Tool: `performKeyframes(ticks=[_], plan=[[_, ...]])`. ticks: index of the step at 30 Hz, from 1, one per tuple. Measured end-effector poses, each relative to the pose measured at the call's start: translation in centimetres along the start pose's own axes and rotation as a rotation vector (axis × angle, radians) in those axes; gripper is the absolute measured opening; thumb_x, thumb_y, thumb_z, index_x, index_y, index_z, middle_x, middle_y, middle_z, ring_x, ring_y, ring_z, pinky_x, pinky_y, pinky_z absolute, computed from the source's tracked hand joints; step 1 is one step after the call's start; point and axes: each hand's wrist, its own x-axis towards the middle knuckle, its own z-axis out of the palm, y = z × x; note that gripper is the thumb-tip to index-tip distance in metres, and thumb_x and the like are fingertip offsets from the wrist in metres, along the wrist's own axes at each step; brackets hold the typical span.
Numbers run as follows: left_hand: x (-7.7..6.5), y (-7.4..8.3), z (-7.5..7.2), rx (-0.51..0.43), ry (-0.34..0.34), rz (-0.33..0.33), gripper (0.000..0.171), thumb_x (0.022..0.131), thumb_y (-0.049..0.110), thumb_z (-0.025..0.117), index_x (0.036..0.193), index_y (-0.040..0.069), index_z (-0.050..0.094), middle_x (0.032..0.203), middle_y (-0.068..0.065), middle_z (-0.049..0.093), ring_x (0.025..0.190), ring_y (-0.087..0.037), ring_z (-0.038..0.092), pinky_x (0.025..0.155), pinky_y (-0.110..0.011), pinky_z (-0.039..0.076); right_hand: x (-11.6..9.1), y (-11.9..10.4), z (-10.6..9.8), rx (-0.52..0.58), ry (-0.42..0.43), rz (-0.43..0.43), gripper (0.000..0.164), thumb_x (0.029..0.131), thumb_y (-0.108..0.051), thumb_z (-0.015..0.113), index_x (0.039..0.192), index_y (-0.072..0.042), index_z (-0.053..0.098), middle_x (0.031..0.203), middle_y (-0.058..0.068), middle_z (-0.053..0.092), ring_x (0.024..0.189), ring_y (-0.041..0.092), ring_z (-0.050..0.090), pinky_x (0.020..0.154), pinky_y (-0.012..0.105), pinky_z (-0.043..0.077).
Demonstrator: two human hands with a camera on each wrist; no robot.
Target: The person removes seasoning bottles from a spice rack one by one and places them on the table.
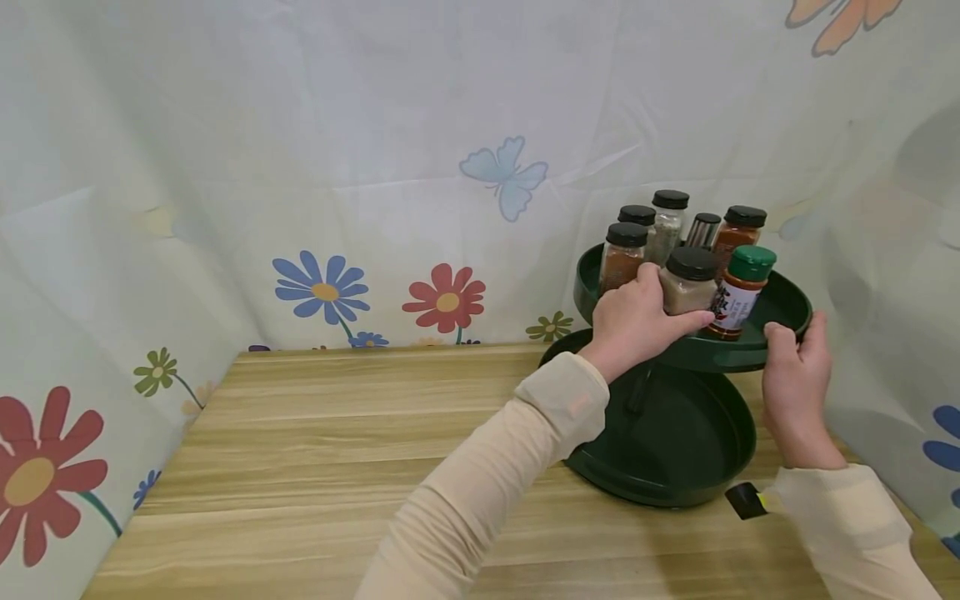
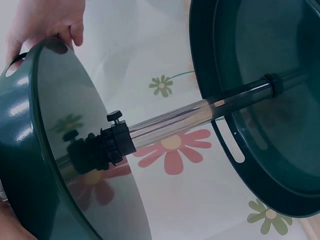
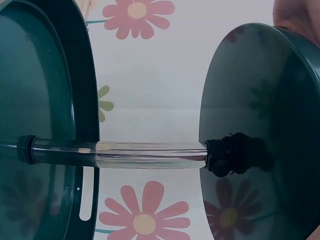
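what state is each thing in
Left hand: gripping front jar
Right hand: gripping upper tray
Front jar: lid on
Other jars: lids on, upright
Green-capped bottle: closed, on upper tray
Upper tray: raised, loaded
Lower tray: on table
Pole: joining both trays

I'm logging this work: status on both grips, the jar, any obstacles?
Left grip pinches pale-filled jar, its base hidden. Right grip holds upper tray by its rim. Green-capped bottle close beside jar, more jars behind.
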Motion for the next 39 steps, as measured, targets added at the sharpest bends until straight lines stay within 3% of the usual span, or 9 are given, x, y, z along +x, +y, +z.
performKeyframes(ticks=[6,12,15,20,24,27,33,39], plan=[[0.0,-0.1,0.2,-0.044,0.052,0.013,0.054,0.077,0.062,0.056,0.1,0.015,0.04,0.07,0.008,0.05,0.056,-0.003,0.047,0.049,-0.02,0.038,0.0,0.1,-0.1,-0.028,-0.003,0.0,0.031,0.091,-0.015,0.035,0.121,-0.011,0.039,0.111,0.002,0.04,0.1,0.007,0.035,0.078,0.012,0.033],[-0.1,-0.2,0.0,-0.221,0.083,-0.009,0.057,0.076,0.057,0.061,0.107,0.014,0.04,0.082,0.007,0.054,0.064,-0.004,0.05,0.053,-0.02,0.041,0.0,0.1,0.0,-0.055,0.021,-0.012,0.027,0.091,-0.015,0.035,0.117,-0.011,0.041,0.104,0.0,0.041,0.094,0.007,0.036,0.075,0.015,0.031],[-0.2,-0.2,-0.2,-0.312,0.092,-0.021,0.059,0.076,0.053,0.063,0.112,0.013,0.039,0.091,0.006,0.055,0.071,-0.004,0.051,0.057,-0.02,0.043,0.0,0.0,-0.1,-0.051,0.012,-0.004,0.03,0.09,-0.014,0.034,0.12,-0.013,0.04,0.111,0.0,0.041,0.1,0.007,0.037,0.079,0.013,0.032],[-0.3,-0.3,-0.3,-0.405,0.13,-0.025,0.061,0.078,0.049,0.064,0.118,0.013,0.037,0.101,0.004,0.054,0.08,-0.005,0.053,0.063,-0.019,0.045,0.0,-0.1,-0.1,-0.076,0.008,0.003,0.029,0.091,-0.015,0.033,0.119,-0.014,0.039,0.108,-0.001,0.04,0.1,0.007,0.037,0.079,0.013,0.032],[-0.2,-0.4,-0.4,-0.462,0.165,-0.012,0.056,0.079,0.045,0.064,0.116,0.013,0.036,0.102,0.003,0.052,0.084,-0.006,0.053,0.067,-0.019,0.045,-0.1,-0.1,-0.2,-0.065,-0.023,0.004,0.043,0.091,-0.015,0.031,0.134,-0.014,0.03,0.13,0.002,0.035,0.117,0.009,0.03,0.094,0.012,0.026],[-0.2,-0.3,-0.6,-0.48,0.195,-0.003,0.053,0.08,0.044,0.063,0.112,0.012,0.036,0.101,0.001,0.05,0.084,-0.007,0.053,0.068,-0.019,0.045,-0.1,-0.1,-0.3,-0.055,-0.038,0.006,0.047,0.091,-0.015,0.03,0.138,-0.014,0.025,0.136,0.003,0.03,0.122,0.009,0.025,0.096,0.011,0.024],[-0.4,-0.2,-1.3,-0.497,0.235,0.017,0.054,0.079,0.042,0.065,0.113,0.011,0.036,0.1,0.001,0.05,0.086,-0.009,0.052,0.07,-0.02,0.045,0.0,-0.1,-0.1,-0.047,-0.002,0.01,0.028,0.091,-0.014,0.033,0.119,-0.013,0.038,0.109,0.0,0.039,0.101,0.006,0.035,0.078,0.011,0.031],[-0.7,-0.3,-2.0,-0.528,0.255,0.04,0.054,0.078,0.042,0.066,0.112,0.011,0.037,0.099,0.002,0.049,0.086,-0.007,0.05,0.069,-0.018,0.045,-0.1,-0.2,-0.1,-0.053,0.01,0.014,0.019,0.091,-0.015,0.035,0.109,-0.015,0.04,0.098,-0.002,0.039,0.091,0.005,0.036,0.073,0.015,0.03]])
